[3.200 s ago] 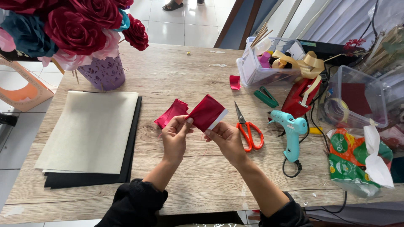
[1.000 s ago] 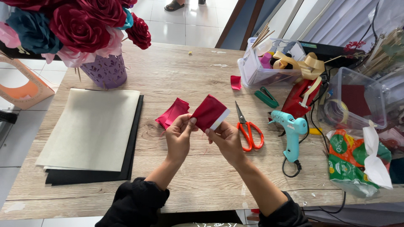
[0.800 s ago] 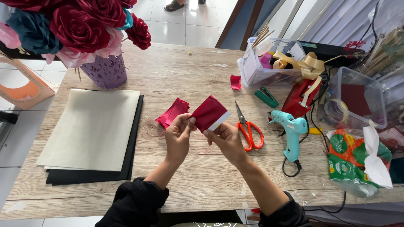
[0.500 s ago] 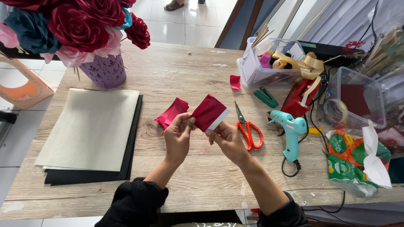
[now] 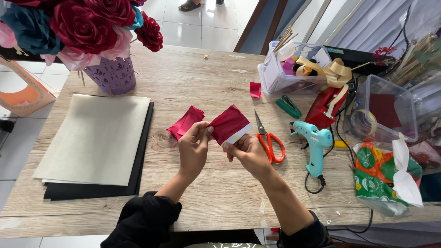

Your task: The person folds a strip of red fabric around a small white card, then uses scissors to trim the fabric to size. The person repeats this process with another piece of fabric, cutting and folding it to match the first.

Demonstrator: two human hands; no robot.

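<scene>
Honestly, I'd say we're mid-fold: left hand (image 5: 194, 148) and right hand (image 5: 245, 151) both pinch the red fabric piece (image 5: 229, 124) just above the wooden table (image 5: 206, 82), so next needs a steady crease.

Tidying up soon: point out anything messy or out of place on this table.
A loose red scrap lies alone by the clear box. A white tissue spills from the green packet.
</scene>
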